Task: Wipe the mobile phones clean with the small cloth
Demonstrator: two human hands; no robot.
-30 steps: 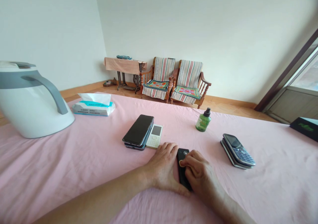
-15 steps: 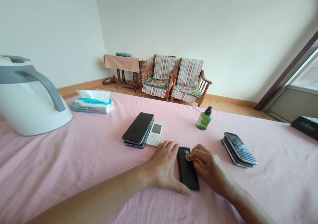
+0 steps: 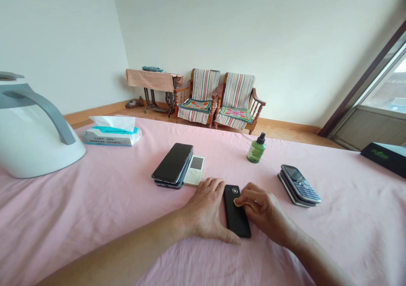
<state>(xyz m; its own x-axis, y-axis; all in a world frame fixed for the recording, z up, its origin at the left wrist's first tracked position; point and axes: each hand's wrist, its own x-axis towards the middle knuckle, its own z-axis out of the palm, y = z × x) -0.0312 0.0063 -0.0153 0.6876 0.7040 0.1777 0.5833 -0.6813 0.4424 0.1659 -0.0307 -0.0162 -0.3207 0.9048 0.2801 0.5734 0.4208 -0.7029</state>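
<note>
A black mobile phone [image 3: 237, 220] lies on the pink cloth with its back and round camera facing up. My left hand [image 3: 206, 216] rests along its left side, fingers stretched toward the top edge and thumb by the bottom edge. That hand is open and looks to touch the phone's side. Pinched in my right hand [image 3: 263, 207] is a small folded yellow cloth [image 3: 236, 202], pressed on the phone's back just below the camera. Most of the cloth is hidden under the fingers.
A stack of dark smartphones [image 3: 174, 163] and a white keypad phone [image 3: 195, 171] lie beyond my left hand. A green spray bottle [image 3: 256, 150], stacked keypad phones [image 3: 300, 186] and a black box [image 3: 380, 157] stand rightward. A white kettle [image 3: 41, 138] and tissue pack [image 3: 111, 136] are left.
The view has shifted slightly, moving everything a little to the left. My right hand keeps the cloth on the phone's back, barely moved; my left hand stays beside the phone.
</note>
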